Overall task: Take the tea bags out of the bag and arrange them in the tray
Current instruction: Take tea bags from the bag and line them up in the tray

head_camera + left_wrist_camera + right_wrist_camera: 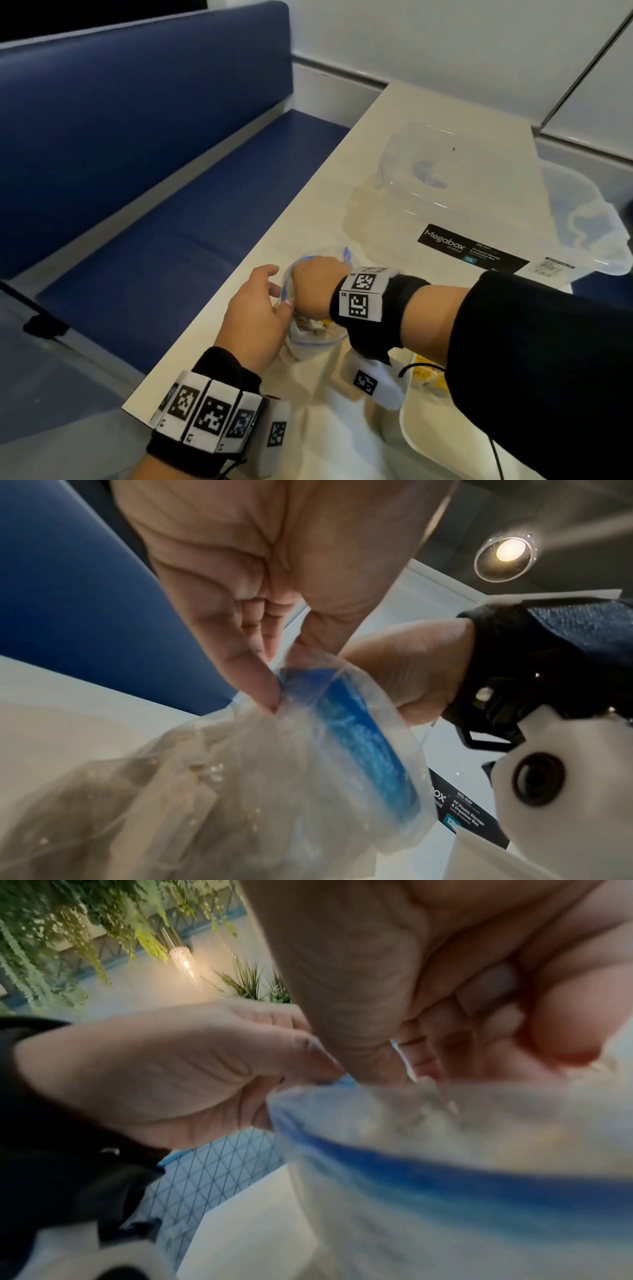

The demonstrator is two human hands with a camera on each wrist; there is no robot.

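A clear zip bag (308,346) with a blue seal strip (363,748) stands open on the white table, near its left edge. My left hand (282,293) pinches the bag's rim (274,699) between thumb and fingers. My right hand (311,287) reaches down into the bag's mouth, so its fingers are hidden in the head view. In the right wrist view those fingers (479,1031) are curled inside the bag (445,1164); what they hold is blurred. Pale tea bags (313,325) show through the plastic. A white tray (407,435) lies under my right forearm with yellow-tagged tea bags (426,375) in it.
A large clear Megabox storage box (479,212) with its lid stands behind the bag on the table (342,154). A blue upholstered bench (137,171) runs along the table's left edge. A black cable (493,452) crosses the tray.
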